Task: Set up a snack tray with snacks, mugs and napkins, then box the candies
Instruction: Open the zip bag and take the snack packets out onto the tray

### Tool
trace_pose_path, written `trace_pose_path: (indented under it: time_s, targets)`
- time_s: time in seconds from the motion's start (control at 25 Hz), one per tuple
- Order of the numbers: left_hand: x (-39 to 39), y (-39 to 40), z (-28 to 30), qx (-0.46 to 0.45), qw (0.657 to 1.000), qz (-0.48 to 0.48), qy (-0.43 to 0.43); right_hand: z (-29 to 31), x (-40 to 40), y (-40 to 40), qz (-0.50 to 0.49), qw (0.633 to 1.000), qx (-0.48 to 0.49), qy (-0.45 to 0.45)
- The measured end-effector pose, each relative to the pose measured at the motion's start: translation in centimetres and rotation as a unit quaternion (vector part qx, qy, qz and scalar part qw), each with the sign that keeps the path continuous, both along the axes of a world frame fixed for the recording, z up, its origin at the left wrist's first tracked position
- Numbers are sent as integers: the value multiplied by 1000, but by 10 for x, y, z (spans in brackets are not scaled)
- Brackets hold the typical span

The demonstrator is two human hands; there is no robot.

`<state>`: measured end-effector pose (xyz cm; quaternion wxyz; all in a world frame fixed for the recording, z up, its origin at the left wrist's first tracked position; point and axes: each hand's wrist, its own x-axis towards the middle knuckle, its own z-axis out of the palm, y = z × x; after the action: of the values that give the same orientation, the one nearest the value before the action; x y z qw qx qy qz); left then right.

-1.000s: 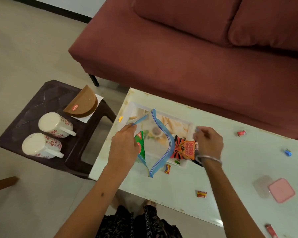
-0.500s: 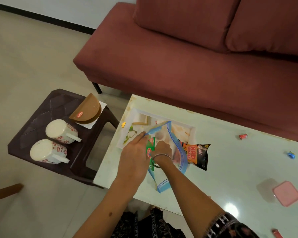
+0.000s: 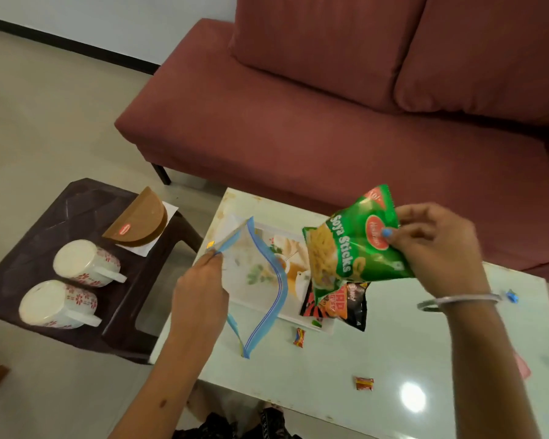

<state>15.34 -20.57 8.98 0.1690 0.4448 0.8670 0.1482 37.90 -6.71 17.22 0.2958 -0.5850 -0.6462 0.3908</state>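
Observation:
My right hand (image 3: 435, 248) holds a green Soya Sticks snack packet (image 3: 352, 245) up in the air above the printed white tray (image 3: 293, 315). Over the tray's left part, my left hand (image 3: 200, 286) pinches the rim of a clear zip bag (image 3: 254, 280) with a blue seal, its mouth gaping. A black and orange snack packet (image 3: 343, 305) lies on the tray's right end, partly under the green one. Two wrapped candies (image 3: 299, 337) (image 3: 364, 383) lie on the pale table (image 3: 330, 369). Two flowered mugs (image 3: 83, 264) (image 3: 56, 304) lie on the dark stool (image 3: 45, 223).
A brown half-round napkin holder (image 3: 140, 223) sits on a white napkin on the stool. A small blue candy (image 3: 511, 296) lies by my right wrist. A pink lid edge (image 3: 522, 365) shows at the table's right. A maroon sofa (image 3: 330, 106) runs behind the table.
My right hand has pulled the green packet out of the zip bag and lifted it up and to the right. My left hand still holds the bag's rim.

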Motion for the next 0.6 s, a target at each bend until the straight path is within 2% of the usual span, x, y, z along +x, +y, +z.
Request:
trace_pose_path:
  time_s: [0.2, 0.4, 0.52, 0.6]
  targets:
    - [4, 6, 4, 2, 1000, 11, -14, -134, -20, 51, 16, 987, -29, -159]
    - [12, 16, 1, 15, 1000, 16, -20, -223, -10, 75, -36, 976, -159, -142]
    - [16, 21, 0, 44, 999, 12, -21, -244, -1, 76, -59, 962, -220, -151]
    - [17, 23, -2, 58, 998, 9, -21, -247, 6, 77, -72, 956, -221, -178]
